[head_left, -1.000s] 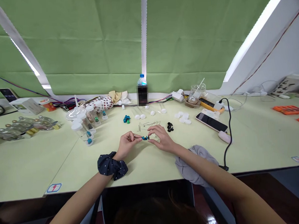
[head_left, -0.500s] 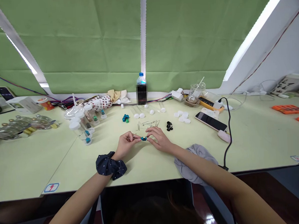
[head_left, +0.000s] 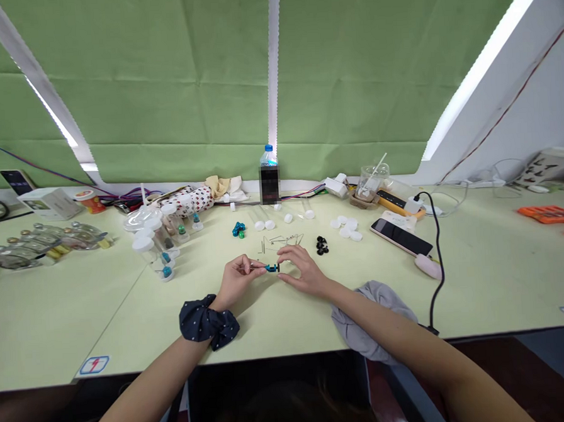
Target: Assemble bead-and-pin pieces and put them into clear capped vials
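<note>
My left hand (head_left: 236,277) pinches a thin metal pin that carries small blue beads (head_left: 271,268). My right hand (head_left: 300,271) pinches the other end of the same beaded pin, fingers closed. Both hands hover just above the pale green table (head_left: 127,320), close together at its middle. A dark dotted scrunchie (head_left: 206,319) sits on my left wrist. Loose metal pins (head_left: 281,240) lie just beyond the hands. A pile of blue and green beads (head_left: 238,229) lies behind to the left, a pile of black beads (head_left: 321,245) to the right.
Clear vials with white caps (head_left: 157,249) stand at left, white caps (head_left: 346,228) and a phone (head_left: 400,237) at right. A water bottle (head_left: 269,175) stands at the back. A black cable (head_left: 436,253) runs to the table's front edge, beside a grey cloth (head_left: 370,313).
The hands have stayed together on the beaded pin. The view has tilted slightly, so everything sits a little lower in the frame.
</note>
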{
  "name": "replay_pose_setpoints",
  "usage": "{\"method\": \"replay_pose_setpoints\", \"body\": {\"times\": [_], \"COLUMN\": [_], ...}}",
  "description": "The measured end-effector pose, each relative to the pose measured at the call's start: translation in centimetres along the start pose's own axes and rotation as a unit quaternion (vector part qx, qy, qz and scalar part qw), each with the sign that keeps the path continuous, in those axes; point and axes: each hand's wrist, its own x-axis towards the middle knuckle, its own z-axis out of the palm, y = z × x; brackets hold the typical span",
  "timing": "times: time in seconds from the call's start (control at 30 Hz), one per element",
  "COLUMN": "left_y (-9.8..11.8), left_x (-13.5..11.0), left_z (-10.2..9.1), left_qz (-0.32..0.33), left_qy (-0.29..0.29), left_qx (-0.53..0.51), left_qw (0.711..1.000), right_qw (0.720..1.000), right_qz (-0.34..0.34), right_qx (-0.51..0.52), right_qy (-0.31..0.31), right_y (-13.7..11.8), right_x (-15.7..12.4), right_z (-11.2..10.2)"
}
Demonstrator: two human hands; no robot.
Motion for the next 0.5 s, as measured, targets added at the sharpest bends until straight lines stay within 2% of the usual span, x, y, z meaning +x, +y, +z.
{"method": "replay_pose_setpoints", "body": {"times": [0.5], "left_y": [-0.42], "left_x": [-0.08], "left_z": [-0.03], "left_qz": [-0.001], "left_qy": [-0.005], "left_qx": [0.002], "left_qw": [1.000], "right_qw": [1.000], "right_qz": [0.009], "right_qx": [-0.014], "right_qy": [-0.010], "right_y": [0.08], "right_x": [-0.10], "right_z": [0.52]}}
